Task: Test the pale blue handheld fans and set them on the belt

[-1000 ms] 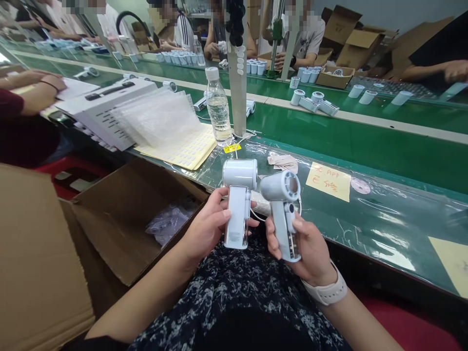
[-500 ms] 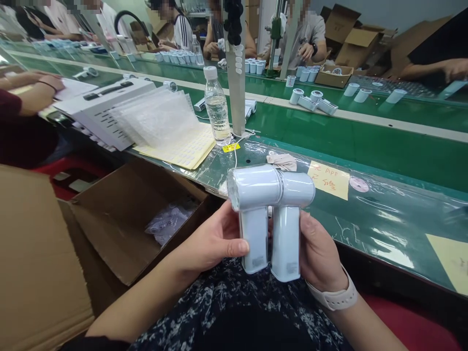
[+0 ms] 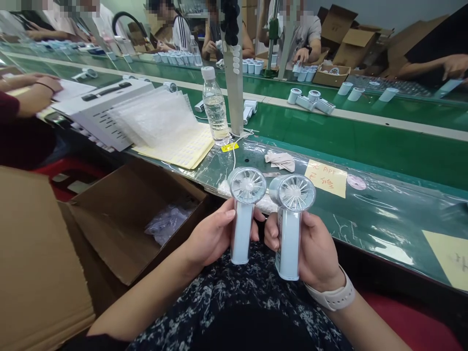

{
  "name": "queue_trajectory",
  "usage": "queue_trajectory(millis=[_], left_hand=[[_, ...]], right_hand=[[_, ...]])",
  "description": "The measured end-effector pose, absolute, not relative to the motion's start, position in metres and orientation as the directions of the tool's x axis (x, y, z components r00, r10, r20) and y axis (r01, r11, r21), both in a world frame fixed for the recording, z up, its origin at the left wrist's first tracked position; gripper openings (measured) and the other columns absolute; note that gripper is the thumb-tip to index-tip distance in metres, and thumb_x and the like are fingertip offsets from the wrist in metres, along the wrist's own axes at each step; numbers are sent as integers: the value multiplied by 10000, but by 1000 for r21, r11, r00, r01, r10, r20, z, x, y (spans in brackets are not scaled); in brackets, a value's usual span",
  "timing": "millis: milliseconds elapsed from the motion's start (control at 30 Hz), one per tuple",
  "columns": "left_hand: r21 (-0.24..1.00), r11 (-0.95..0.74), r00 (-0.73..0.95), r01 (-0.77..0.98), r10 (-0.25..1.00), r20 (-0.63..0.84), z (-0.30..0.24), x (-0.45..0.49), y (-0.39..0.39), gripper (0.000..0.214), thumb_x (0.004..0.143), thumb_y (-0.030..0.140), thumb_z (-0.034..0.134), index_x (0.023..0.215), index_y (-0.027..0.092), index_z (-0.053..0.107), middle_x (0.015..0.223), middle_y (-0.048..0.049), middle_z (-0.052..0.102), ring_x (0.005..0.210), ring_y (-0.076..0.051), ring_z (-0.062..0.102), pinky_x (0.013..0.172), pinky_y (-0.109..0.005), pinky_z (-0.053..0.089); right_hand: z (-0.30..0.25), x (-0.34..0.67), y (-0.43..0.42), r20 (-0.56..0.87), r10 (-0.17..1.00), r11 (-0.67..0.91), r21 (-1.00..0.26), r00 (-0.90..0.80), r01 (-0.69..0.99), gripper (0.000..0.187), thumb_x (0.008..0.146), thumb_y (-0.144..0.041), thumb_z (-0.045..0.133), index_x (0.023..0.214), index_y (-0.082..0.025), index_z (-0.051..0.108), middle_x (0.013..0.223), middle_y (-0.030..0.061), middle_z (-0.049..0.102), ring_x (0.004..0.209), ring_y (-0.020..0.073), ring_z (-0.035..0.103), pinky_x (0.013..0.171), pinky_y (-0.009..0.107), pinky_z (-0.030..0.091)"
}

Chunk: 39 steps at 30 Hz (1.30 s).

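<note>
I hold two pale blue hand-held fans upright over my lap, side by side, their round grilles facing me. My left hand is wrapped round the handle of the left fan. My right hand, with a white watch strap on its wrist, grips the handle of the right fan. The two fans stand a little apart, just in front of the green table's near edge.
An open cardboard box with a plastic bag inside stands to my left. A water bottle, a sheet of stickers, a crumpled cloth and a yellow note lie on the table. Other people work along the conveyor behind.
Both fans have been turned in my hands: first side-on with heads touching, now with the grilles facing me and the fans slightly apart.
</note>
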<state>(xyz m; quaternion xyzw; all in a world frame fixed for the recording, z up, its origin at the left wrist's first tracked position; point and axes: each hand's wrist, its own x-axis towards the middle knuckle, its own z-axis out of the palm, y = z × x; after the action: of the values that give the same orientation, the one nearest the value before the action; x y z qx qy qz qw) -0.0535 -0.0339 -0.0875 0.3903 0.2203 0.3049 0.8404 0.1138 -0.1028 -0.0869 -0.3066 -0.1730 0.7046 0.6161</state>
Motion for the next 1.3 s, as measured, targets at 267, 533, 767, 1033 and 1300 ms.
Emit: queue_trajectory(millis=[267,533,767,1033,1300], left_hand=[[795,510,697,-327,699,-161,-83,-57,-33,330,855,282,686,1147,180,569,1071,-85,722,882,-250,730,779,-352,572],[829,468,671,-307,724,-160,-84,-56,-32,364,836,308,748,1117,202,543,1094,-69,721,876,-242,743,759,-347,598],[858,459,659,-232,723,-208,-89,-57,-33,494,769,456,785,1084,214,490,990,-42,724,809,-243,747,679,-333,604],[891,429,643,-152,727,-240,-92,-56,-35,564,765,579,736,1093,220,451,987,-77,734,766,-234,741,624,-281,550],[916,388,616,-104,748,-247,-91,-59,-36,387,867,483,676,1073,221,479,864,-34,733,776,-180,708,629,-240,524]], right_hand=[[-89,117,-103,-207,974,-62,-627,90,-776,222,790,-402,605,825,-202,696,724,60,625,680,205,572,480,270,477],[-97,120,-101,-215,950,16,-688,225,-726,262,859,-353,572,1051,-217,688,822,72,718,706,198,659,660,322,561],[-102,117,-99,-385,902,-128,-673,197,-729,280,922,-354,511,1107,-180,628,906,123,763,758,205,711,639,304,576],[-103,112,-100,-422,881,-129,-650,214,-749,289,879,-355,528,997,-139,679,860,122,768,705,201,708,617,300,589],[-100,109,-103,-381,895,-92,-666,231,-741,249,868,-294,494,973,-166,680,868,109,766,726,216,716,611,335,609]])
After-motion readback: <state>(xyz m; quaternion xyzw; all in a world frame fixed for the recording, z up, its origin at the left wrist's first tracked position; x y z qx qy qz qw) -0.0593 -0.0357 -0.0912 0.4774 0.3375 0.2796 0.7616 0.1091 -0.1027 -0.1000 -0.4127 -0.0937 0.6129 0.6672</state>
